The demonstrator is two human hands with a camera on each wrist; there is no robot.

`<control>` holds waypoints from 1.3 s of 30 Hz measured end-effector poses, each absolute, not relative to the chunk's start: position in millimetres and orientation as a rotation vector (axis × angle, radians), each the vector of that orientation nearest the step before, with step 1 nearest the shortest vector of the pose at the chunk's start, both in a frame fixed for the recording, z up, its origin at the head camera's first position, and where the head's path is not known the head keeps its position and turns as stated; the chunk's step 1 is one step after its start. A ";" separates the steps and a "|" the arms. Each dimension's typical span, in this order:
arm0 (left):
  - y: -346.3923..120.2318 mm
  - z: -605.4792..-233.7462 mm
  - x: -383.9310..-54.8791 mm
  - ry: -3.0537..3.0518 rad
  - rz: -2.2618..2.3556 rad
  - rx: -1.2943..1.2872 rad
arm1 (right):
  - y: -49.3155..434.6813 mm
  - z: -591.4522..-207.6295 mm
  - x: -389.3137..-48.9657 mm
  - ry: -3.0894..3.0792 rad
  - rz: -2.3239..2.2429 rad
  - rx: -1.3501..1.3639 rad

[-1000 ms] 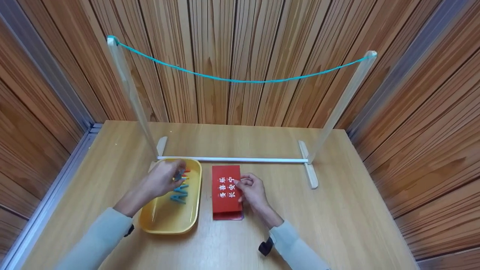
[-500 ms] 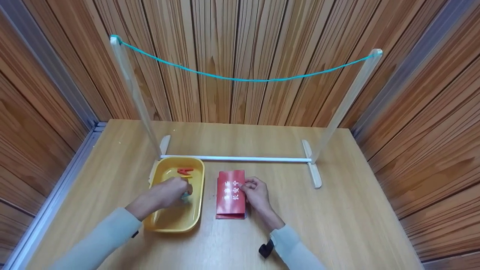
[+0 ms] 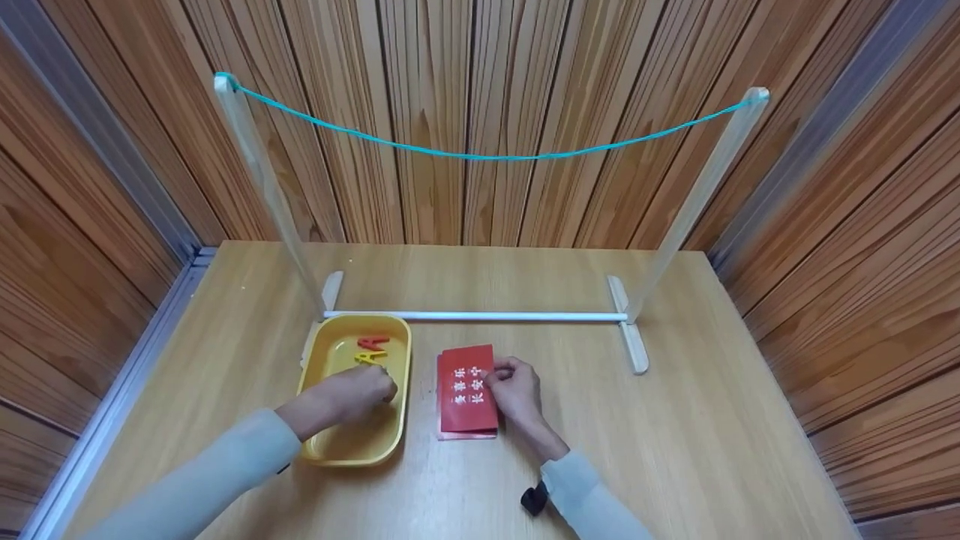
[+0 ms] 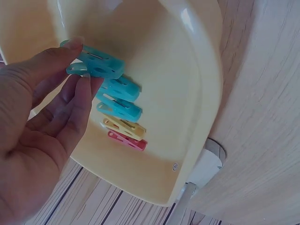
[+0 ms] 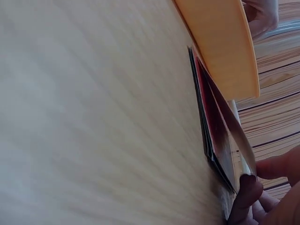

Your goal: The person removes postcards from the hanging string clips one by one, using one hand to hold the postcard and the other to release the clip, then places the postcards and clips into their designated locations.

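Observation:
My left hand is down inside the yellow tray. In the left wrist view it pinches a teal clothespin between thumb and fingers. Beside that lie two more teal clothespins, a yellow clothespin and a red clothespin on the tray's floor. My right hand pinches the right edge of a red envelope with white characters. The right wrist view shows this top envelope raised at the pinched edge, over a thin stack of others.
Behind the tray stands a wooden frame with a right post and a left post. A sagging teal string joins their tops, and a white rod runs along the base. Wood-patterned walls enclose the table.
My left hand has moved lower and slightly right in the tray, uncovering the red and yellow clothespins. The top envelope, still pinched in my right hand, has shifted and stands turned against the stack.

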State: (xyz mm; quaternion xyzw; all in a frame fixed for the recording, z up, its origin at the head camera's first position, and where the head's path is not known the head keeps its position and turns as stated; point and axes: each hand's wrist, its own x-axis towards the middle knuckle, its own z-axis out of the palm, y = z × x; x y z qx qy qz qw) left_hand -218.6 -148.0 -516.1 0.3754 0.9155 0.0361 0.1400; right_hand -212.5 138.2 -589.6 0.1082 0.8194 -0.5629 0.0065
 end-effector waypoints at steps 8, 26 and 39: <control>-145.3 -521.8 -214.7 2.675 0.084 1.148 | 139.1 -591.0 -210.9 2.569 -1.707 0.296; -142.6 -529.8 -211.1 2.764 -0.105 1.190 | 140.0 -589.8 -206.5 2.638 -1.544 0.222; -162.1 -502.4 -205.1 2.748 0.114 0.992 | 156.1 -586.7 -202.3 2.606 -1.567 0.260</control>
